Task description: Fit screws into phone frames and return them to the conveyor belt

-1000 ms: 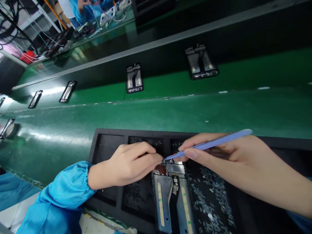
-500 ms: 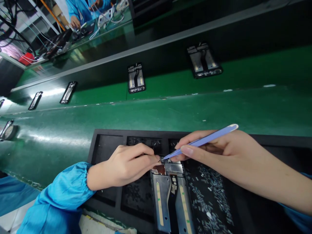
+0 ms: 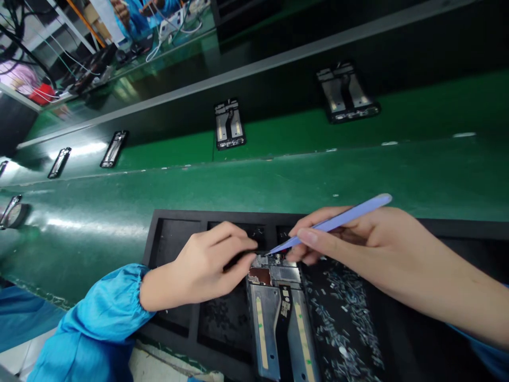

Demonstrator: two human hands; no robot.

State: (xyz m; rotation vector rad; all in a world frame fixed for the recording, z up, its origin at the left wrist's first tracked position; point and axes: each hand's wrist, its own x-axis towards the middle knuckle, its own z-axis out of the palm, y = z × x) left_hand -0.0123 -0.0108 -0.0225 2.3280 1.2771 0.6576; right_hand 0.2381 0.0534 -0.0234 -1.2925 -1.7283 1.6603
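Note:
An opened phone body (image 3: 264, 313) lies on a black compartment tray (image 3: 178, 214), its metal plates, dark flex cable and upper circuit board showing. My right hand (image 3: 350, 239) grips lavender tweezers (image 3: 342, 218) like a pen, and their tips meet the board near the phone's top edge. By the upper left corner of the phone, my left hand (image 3: 210, 262) has thumb and curved fingers apart, with nothing visible between them. Its thumb tip is at the phone's edge; whether it touches I cannot tell.
Many small loose parts (image 3: 350, 318) fill the tray compartment right of the phone. Beyond the tray, more phone bodies (image 3: 229, 124) lie along a green strip, one (image 3: 348, 95) at the right. A co-worker's hand (image 3: 121, 13) shows at the back left.
My left thumb and fingers have parted and drawn slightly back from the board. The tweezers' tips have shifted slightly right and up. Phones on the green strip at right have shifted rightward in view.

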